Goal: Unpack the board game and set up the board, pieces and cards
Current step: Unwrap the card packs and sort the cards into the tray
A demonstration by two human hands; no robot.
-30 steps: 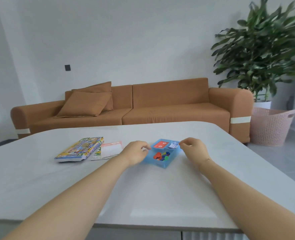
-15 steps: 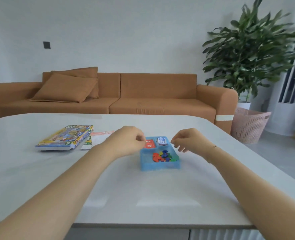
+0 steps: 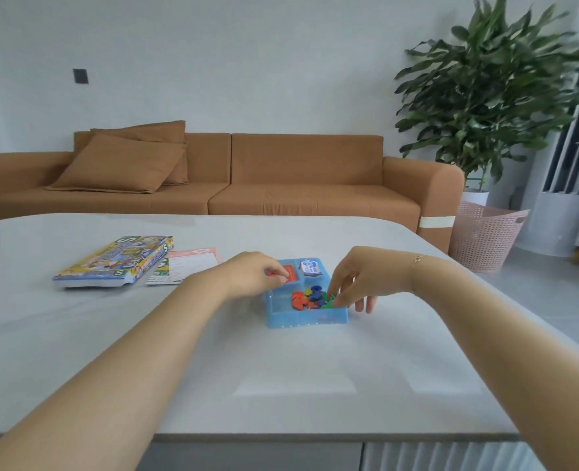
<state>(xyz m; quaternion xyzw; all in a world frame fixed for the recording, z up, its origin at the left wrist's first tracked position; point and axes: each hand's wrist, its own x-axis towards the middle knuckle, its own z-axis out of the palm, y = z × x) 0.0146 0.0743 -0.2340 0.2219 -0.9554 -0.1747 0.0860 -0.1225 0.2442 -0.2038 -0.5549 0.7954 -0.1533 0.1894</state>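
A blue plastic tray [image 3: 306, 317] sits mid-table, holding a heap of red, blue and green pieces [image 3: 310, 299], a red card stack [image 3: 291, 274] and a white-blue card stack [image 3: 311, 267]. My left hand [image 3: 252, 275] is over the tray's far left corner, fingertips pinching the red card stack. My right hand [image 3: 357, 283] reaches down into the tray's right side, fingertips among the green pieces; whether it grips one is unclear. The colourful game box [image 3: 116, 261] lies to the left, with a printed sheet [image 3: 187, 266] beside it.
The white table [image 3: 281, 368] has its near edge low in the view. Behind it stand an orange sofa [image 3: 281, 178], a potted plant [image 3: 495, 96] and a pink basket [image 3: 485, 236] on the right.
The view dropped and shifted slightly. My right hand went from hovering above the tray's far right corner down into the pieces. My left hand stayed at the red cards.
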